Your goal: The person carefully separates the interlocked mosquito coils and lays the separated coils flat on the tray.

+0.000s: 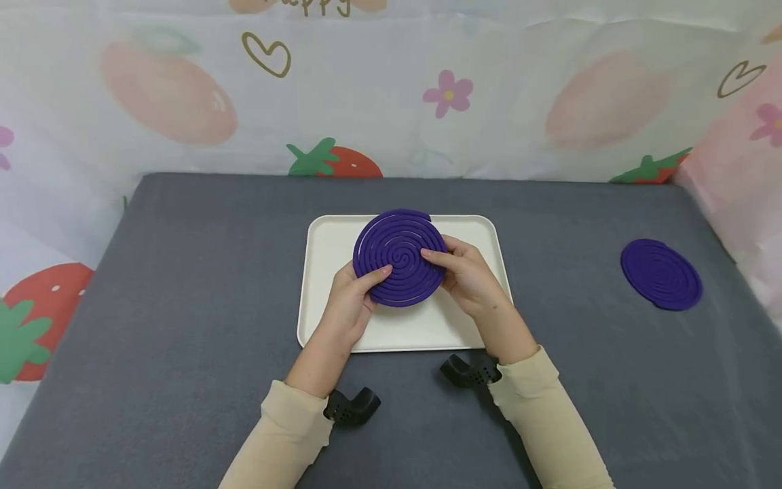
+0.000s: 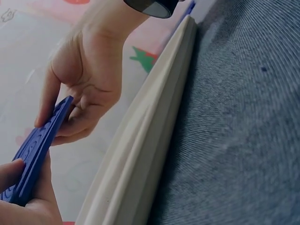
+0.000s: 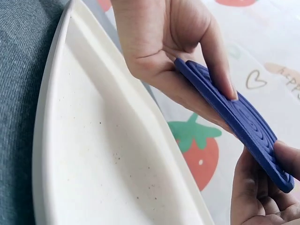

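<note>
Both hands hold a round purple spiral coaster (image 1: 400, 272), raised above a white rectangular tray (image 1: 427, 333). My left hand (image 1: 349, 305) pinches its lower left edge, thumb on the coiled face and fingers behind. On the right side my right hand (image 1: 473, 275) grips the rim the same way, thumb lying on the spiral. Seen edge-on in the left wrist view, the coaster (image 2: 42, 140) is thin and tilted. The right wrist view shows its raised rings and the left thumb pressing on the coaster (image 3: 248, 122).
A second purple spiral coaster (image 1: 662, 274) lies flat at the right of the grey tablecloth (image 1: 201, 272). Small dark specks dot the tray floor in the right wrist view. A fruit-printed curtain (image 1: 489, 136) hangs behind the table. Each wrist carries a black camera mount (image 1: 352, 406).
</note>
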The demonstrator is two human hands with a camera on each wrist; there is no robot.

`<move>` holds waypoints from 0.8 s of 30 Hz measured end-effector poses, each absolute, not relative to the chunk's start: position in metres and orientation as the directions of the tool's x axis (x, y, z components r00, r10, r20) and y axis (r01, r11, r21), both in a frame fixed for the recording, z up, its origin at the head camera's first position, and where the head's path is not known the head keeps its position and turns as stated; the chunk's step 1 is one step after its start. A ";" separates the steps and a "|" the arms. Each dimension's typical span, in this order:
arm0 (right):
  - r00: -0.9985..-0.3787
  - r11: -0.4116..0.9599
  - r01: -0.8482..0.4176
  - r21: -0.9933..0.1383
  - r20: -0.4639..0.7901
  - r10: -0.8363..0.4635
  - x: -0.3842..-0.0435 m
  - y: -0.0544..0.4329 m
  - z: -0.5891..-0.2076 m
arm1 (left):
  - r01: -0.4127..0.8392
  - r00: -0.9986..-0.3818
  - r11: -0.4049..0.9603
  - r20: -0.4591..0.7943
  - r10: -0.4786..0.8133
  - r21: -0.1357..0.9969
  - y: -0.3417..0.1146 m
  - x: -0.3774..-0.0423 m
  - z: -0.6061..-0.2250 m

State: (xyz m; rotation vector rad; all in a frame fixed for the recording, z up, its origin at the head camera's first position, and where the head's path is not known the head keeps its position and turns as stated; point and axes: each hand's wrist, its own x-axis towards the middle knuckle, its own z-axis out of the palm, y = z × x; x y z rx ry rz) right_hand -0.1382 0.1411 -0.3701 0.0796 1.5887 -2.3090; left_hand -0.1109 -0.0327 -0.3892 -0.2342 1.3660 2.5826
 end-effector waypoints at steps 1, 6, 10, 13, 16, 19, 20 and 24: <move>-0.942 -0.321 0.306 -0.896 -0.235 -0.240 -0.138 0.141 -0.371 | -0.258 -0.965 -0.546 -0.237 0.111 0.797 -0.033 -0.111 -0.390; -0.941 -0.313 0.308 -0.898 -0.239 -0.240 -0.139 0.144 -0.374 | -0.253 -0.967 -0.533 -0.225 0.119 0.807 -0.032 -0.111 -0.393; -0.941 -0.311 0.303 -0.901 -0.231 -0.249 -0.139 0.147 -0.376 | -0.249 -0.968 -0.535 -0.215 0.126 0.807 -0.032 -0.112 -0.395; -0.940 -0.311 0.301 -0.901 -0.226 -0.254 -0.139 0.148 -0.377 | -0.249 -0.969 -0.537 -0.212 0.130 0.806 -0.032 -0.112 -0.395; -0.939 -0.304 0.303 -0.903 -0.228 -0.258 -0.140 0.149 -0.378 | -0.253 -0.967 -0.534 -0.211 0.139 0.807 -0.032 -0.112 -0.397; -0.936 -0.300 0.308 -0.903 -0.231 -0.266 -0.140 0.150 -0.379 | -0.260 -0.966 -0.532 -0.214 0.148 0.806 -0.033 -0.113 -0.398; -0.935 -0.300 0.309 -0.902 -0.231 -0.269 -0.140 0.151 -0.379 | -0.263 -0.965 -0.532 -0.215 0.151 0.805 -0.034 -0.113 -0.399; -0.933 -0.315 0.316 -0.895 -0.232 -0.276 -0.141 0.152 -0.381 | -0.273 -0.962 -0.533 -0.218 0.165 0.801 -0.034 -0.113 -0.401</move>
